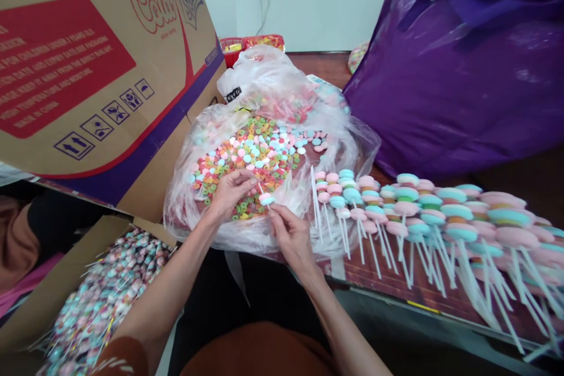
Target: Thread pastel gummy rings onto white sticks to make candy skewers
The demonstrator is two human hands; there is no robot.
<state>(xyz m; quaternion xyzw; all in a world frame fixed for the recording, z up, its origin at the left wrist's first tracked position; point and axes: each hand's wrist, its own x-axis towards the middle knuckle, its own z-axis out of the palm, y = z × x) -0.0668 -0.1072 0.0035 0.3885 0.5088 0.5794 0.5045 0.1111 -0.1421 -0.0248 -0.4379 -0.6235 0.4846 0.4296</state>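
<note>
My right hand (291, 234) pinches the lower end of a white stick. Threaded on that stick is a small candy lollipop (266, 198) with pink, white and blue layers, and the stick pokes out above them. Beside the stick's upper tip, my left hand (234, 189) has its fingertips pressed together; whatever they hold is too small or hidden to make out. Below both hands lie loose ring candies (241, 209) in green, yellow and red, mixed with pastel candy discs (248, 158), on a clear plastic bag (187, 188).
Many finished candy lollipops (405, 208) lie in rows along the table edge at right, sticks forward. Loose white sticks (314, 191) lie beside them. A big cardboard box (145, 59) stands left, a purple bag (458, 70) right. Wrapped lollipops (110, 288) fill a lower box.
</note>
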